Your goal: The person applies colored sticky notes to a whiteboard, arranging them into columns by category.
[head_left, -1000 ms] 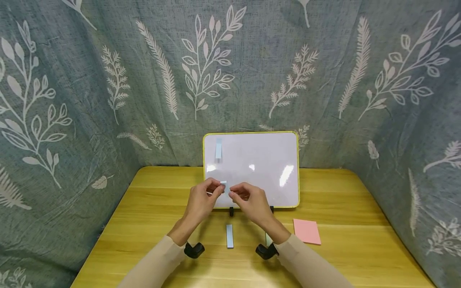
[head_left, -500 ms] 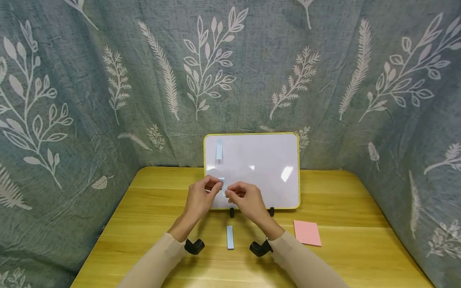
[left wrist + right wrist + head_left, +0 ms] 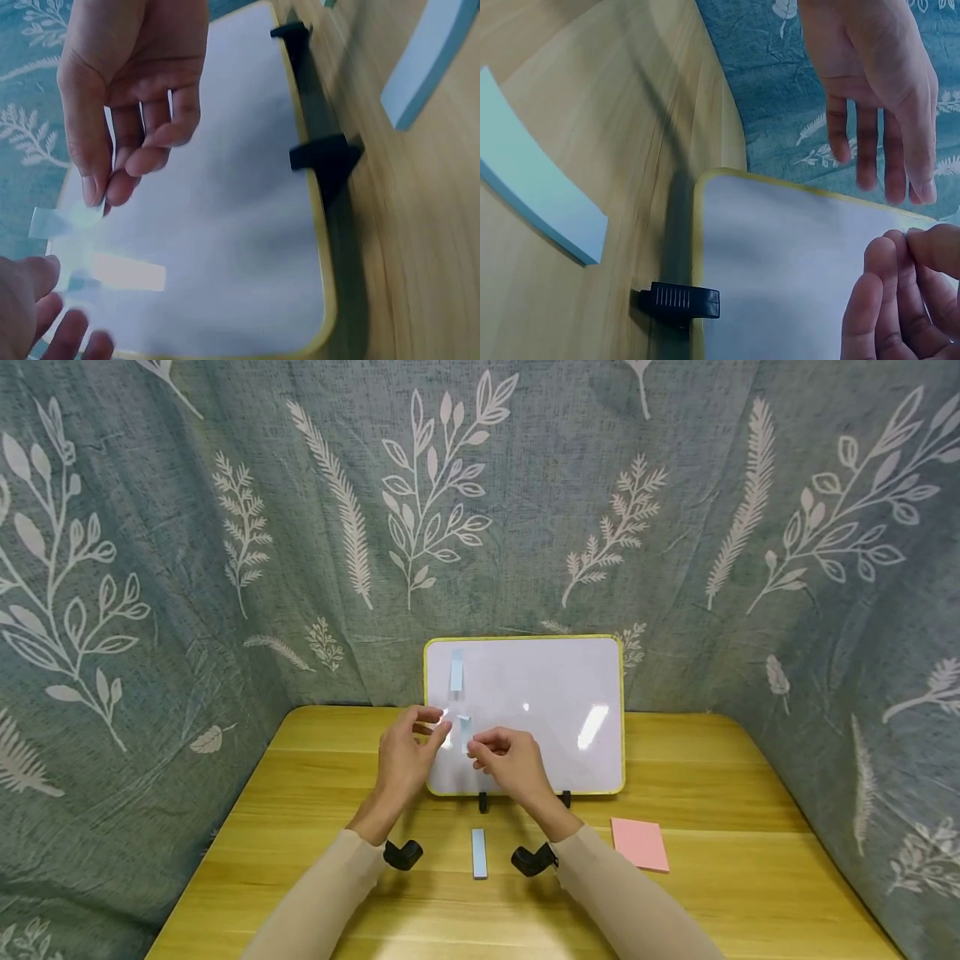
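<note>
In the head view my right hand (image 3: pixel 510 762) pinches the lower end of a pale blue sticky note strip (image 3: pixel 466 733), whose top end curls over. The left wrist view also shows this strip (image 3: pixel 56 223) between thumb and forefinger, in front of the whiteboard (image 3: pixel 540 710). My left hand (image 3: pixel 408 747) is just left of the strip, thumb and fingers spread apart and holding nothing. Another pale blue strip (image 3: pixel 457 671) is stuck near the board's upper left corner. On the table below the board lies a narrow pad of blue strips (image 3: pixel 479 853).
Black stand feet (image 3: pixel 483 802) support the yellow-edged board on the wooden table (image 3: pixel 315 827). A pink square sticky note pad (image 3: pixel 640 844) lies to the right. Behind and at both sides hangs a leaf-patterned curtain (image 3: pixel 525 568).
My left hand has let go of the strip's upper end and drawn away to the left, its fingers parting. My right hand has moved slightly up and left, still pinching the strip.
</note>
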